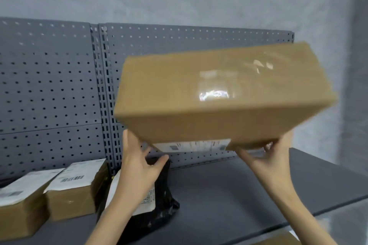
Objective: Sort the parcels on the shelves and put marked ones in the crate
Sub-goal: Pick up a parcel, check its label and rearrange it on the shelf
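Both hands lift a taped rectangular cardboard box above the grey shelf: left hand loosely touching its underside, right hand gripping its near right corner.

A big brown cardboard box is up in the air above the grey shelf, tilted, its broad taped face toward the camera and glossy with glare; a white label shows along its lower underside. On the shelf at the left stand two smaller brown boxes, side by side, each with a white barcode label on top. Just right of them lies a black poly bag with a white label
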The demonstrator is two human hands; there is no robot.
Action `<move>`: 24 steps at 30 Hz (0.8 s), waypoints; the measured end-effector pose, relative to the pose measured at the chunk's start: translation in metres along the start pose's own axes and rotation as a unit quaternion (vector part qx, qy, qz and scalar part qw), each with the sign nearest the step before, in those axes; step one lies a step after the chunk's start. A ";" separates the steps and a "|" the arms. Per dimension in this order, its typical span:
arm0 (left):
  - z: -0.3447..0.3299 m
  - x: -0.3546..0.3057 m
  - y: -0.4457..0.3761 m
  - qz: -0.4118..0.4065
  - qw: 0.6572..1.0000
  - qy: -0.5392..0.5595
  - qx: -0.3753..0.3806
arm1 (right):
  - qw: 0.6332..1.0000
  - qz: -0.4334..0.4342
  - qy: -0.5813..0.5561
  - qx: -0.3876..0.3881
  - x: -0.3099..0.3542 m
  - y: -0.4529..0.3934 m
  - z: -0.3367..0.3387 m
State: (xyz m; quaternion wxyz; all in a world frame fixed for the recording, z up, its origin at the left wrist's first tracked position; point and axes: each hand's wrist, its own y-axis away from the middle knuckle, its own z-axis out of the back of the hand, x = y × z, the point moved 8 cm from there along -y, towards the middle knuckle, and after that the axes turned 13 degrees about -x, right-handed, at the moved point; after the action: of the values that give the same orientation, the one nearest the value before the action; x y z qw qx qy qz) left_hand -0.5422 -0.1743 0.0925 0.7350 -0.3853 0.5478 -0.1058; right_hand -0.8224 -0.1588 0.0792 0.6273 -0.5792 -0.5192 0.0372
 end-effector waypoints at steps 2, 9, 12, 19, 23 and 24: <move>-0.002 0.006 0.005 0.021 0.999 -0.022 0.013 | 1.000 0.022 -0.002 0.010 0.002 0.000 -0.003; 0.014 0.005 -0.004 0.002 0.999 0.026 -0.028 | 0.999 -0.040 0.012 0.030 -0.005 0.006 -0.004; 0.023 -0.012 -0.006 -0.044 0.997 0.028 -0.054 | 0.996 -0.082 0.014 0.017 -0.005 0.008 -0.001; 0.024 -0.014 -0.019 0.023 0.986 0.165 -0.018 | 0.990 -0.135 -0.024 -0.040 0.006 0.004 0.011; 0.022 -0.013 -0.023 0.092 0.964 0.249 0.004 | 0.983 -0.164 -0.081 -0.022 0.012 -0.007 0.015; 0.023 -0.014 -0.024 0.100 0.962 0.254 0.009 | 0.981 -0.169 -0.092 -0.019 0.013 -0.010 0.017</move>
State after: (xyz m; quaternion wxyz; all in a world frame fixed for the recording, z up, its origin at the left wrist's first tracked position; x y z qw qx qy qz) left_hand -0.5210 -0.1726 0.1209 0.5821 -0.2824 0.7511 -0.1312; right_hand -0.8339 -0.1416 0.0913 0.5630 -0.4895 -0.6653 -0.0261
